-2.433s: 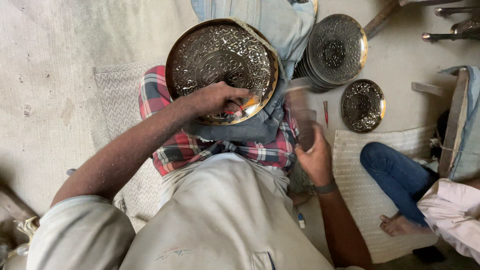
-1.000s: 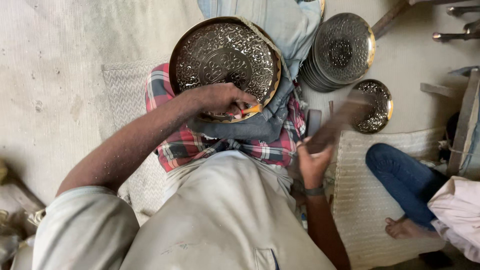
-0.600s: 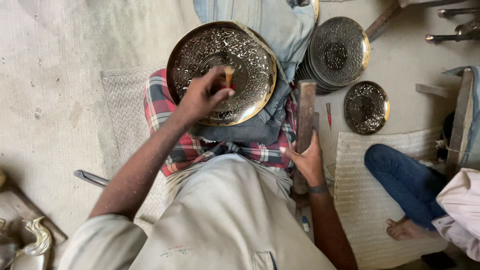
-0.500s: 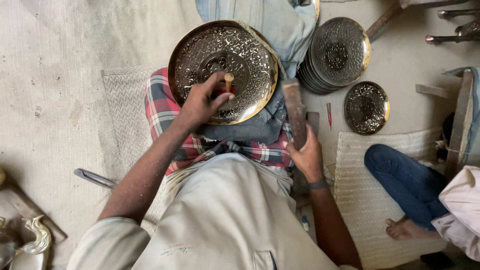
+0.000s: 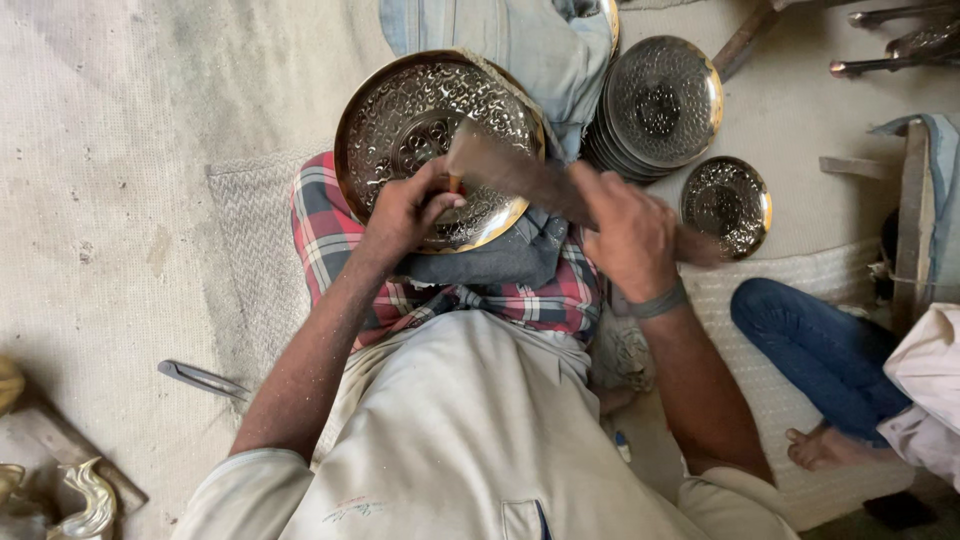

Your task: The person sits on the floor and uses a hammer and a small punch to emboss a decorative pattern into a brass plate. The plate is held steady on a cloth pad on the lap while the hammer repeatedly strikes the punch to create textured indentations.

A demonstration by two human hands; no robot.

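Woven mat [image 5: 250, 250], hands [image 5: 410, 205] chiselling brass plate [image 5: 420, 130]

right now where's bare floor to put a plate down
Free: the floor left of the mat, above the metal tool. Crowded: right of the big plate, with stacked plates, small plate and a person's leg.

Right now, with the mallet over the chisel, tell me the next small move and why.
Probably bring the wooden mallet in the right hand down onto the top of the chisel. The left hand holds that chisel upright on the engraved brass plate, and the mallet head hangs just above its end, so a short tap seems due.
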